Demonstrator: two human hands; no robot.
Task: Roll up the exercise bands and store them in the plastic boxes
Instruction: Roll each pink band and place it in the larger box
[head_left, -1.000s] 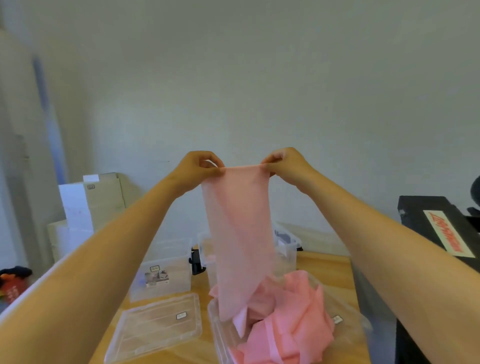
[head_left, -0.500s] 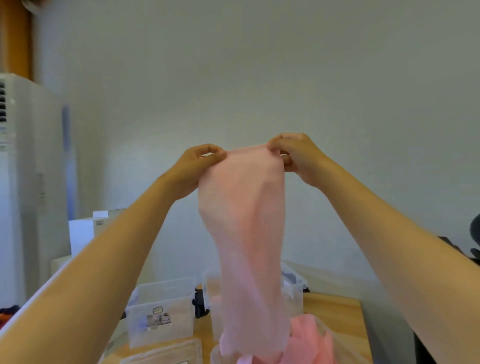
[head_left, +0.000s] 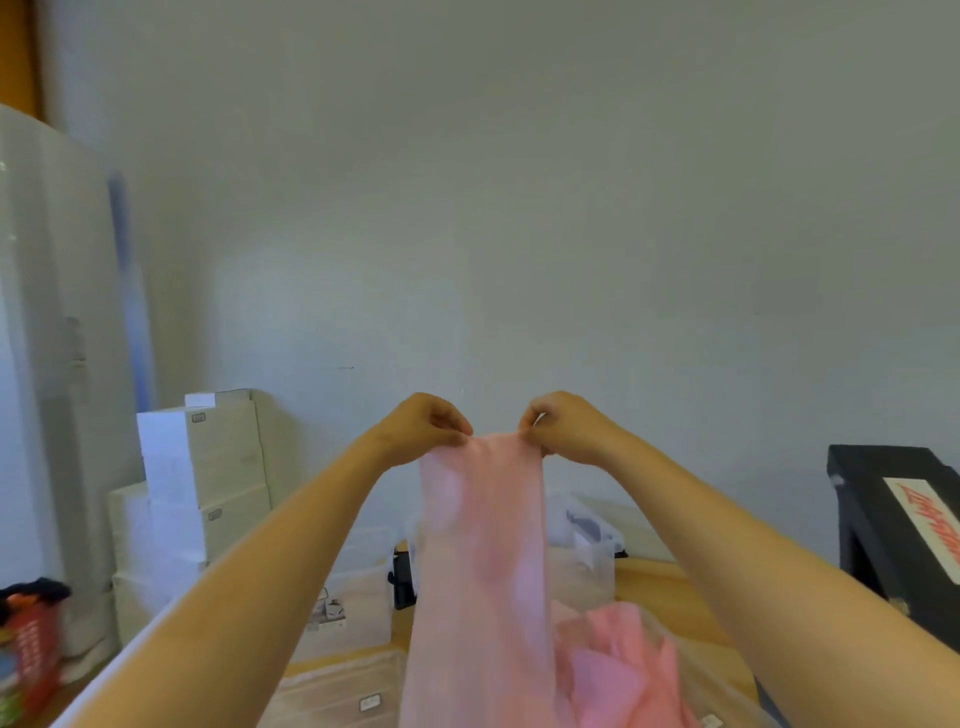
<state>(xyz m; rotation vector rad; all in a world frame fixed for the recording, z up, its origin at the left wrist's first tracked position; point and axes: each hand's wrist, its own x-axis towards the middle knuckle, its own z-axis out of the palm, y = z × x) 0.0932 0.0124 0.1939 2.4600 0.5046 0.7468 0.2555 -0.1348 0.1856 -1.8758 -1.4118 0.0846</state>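
Observation:
A long pale pink exercise band (head_left: 485, 561) hangs straight down in front of me. My left hand (head_left: 423, 428) pinches its top left corner and my right hand (head_left: 566, 426) pinches its top right corner, both held up at chest height. The band's lower end drops out of view at the bottom edge. A heap of more pink bands (head_left: 623, 670) lies in a clear plastic box at the bottom right, mostly hidden. Another clear plastic box (head_left: 358, 597) stands on the wooden table behind my left forearm.
A clear lid (head_left: 343, 696) with a small label lies flat on the table at the bottom. A further clear box (head_left: 592, 540) stands behind the band. Stacked cardboard boxes (head_left: 208, 478) stand at the left, a black case (head_left: 904, 525) at the right.
My hands have come closer together, so the band's top edge is narrower. The view has tipped back down, showing more of the table and the black case.

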